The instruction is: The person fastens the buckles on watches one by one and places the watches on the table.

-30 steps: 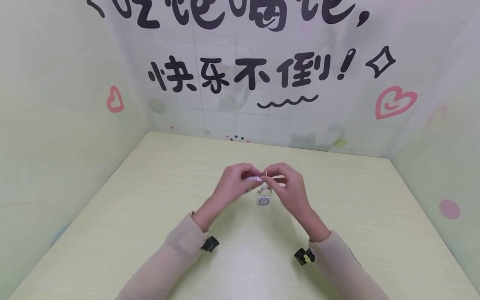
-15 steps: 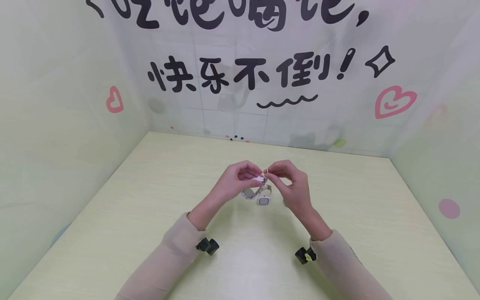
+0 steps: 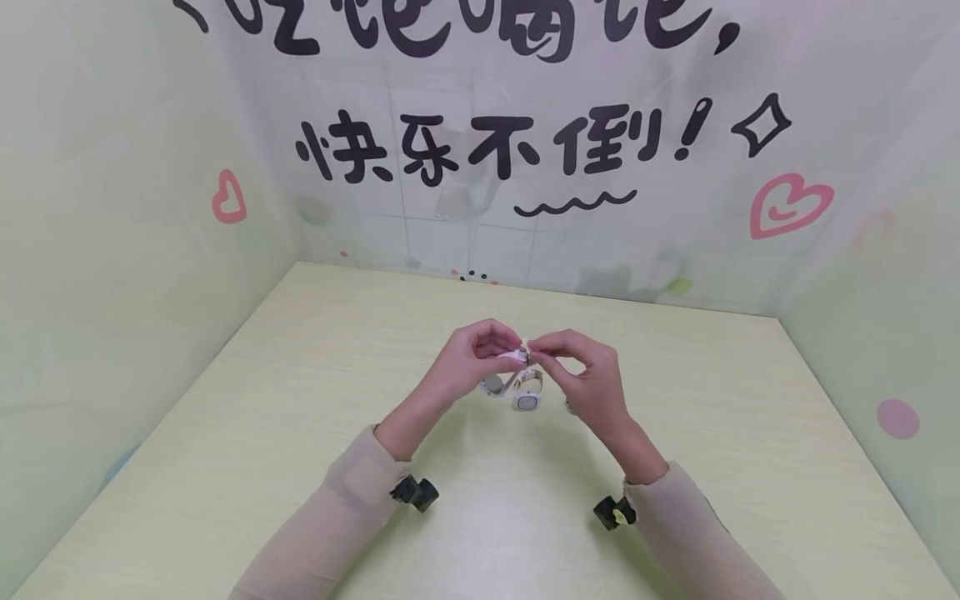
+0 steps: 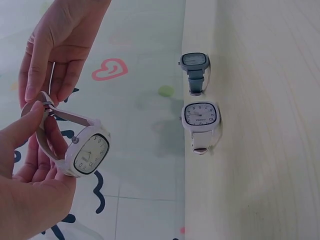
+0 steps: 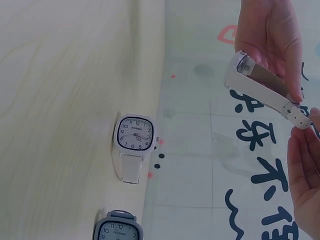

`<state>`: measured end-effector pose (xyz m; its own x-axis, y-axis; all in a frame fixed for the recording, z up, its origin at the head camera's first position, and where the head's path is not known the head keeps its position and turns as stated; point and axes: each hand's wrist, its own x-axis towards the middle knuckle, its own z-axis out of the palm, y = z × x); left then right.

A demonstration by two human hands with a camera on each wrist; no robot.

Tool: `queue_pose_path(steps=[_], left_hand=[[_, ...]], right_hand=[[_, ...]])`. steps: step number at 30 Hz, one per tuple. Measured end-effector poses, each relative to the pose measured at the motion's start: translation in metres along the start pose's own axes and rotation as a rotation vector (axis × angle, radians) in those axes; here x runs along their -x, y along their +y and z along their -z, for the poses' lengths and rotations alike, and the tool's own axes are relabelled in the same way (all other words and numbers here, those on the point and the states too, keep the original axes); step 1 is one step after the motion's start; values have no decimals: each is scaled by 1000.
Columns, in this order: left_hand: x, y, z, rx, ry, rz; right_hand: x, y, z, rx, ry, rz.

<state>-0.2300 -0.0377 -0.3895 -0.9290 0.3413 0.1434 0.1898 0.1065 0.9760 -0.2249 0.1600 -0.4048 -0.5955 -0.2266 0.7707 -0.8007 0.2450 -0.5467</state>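
Note:
A white wristwatch (image 4: pixel 91 152) with a squarish dial hangs above the table, its strap looped. My left hand (image 3: pixel 467 360) pinches the strap near the buckle between thumb and fingers. From the other side, my right hand (image 3: pixel 588 373) pinches at the strap's end, its fingertips right at the buckle. In the right wrist view the strap (image 5: pixel 262 95) shows side-on, with holes near its tip. A second white wristwatch (image 5: pixel 135 134) stands on the table below the hands. Beyond it is a grey-blue wristwatch (image 4: pixel 195 62), mostly hidden behind my right hand in the head view.
The pale wood-grain table (image 3: pixel 337 358) spreads around the hands. A printed backdrop (image 3: pixel 480 225) with black lettering and pink hearts rises along its back edge, with pale curtain-like sides left and right. Black wrist cameras (image 3: pixel 415 493) sit at both cuffs.
My left hand has opened out around the held watch, whose case now shows below the fingers. My right hand drew slightly right and upward with a thin strap piece, then returned to the buckle.

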Motion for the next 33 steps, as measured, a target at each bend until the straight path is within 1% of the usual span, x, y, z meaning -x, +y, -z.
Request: queue_pose_path(steps=[12, 20, 27, 33], left_hand=[[-1, 0, -1, 7, 18, -1], [-1, 0, -1, -7, 27, -9], [-1, 0, -1, -19, 36, 1], [-2, -2, -1, -29, 37, -7]], right_hand=[[4, 1, 3, 7, -39, 1], [4, 3, 5, 34, -76, -26], [4, 2, 5, 56, -86, -33], [5, 2, 5, 65, -93, -44]])
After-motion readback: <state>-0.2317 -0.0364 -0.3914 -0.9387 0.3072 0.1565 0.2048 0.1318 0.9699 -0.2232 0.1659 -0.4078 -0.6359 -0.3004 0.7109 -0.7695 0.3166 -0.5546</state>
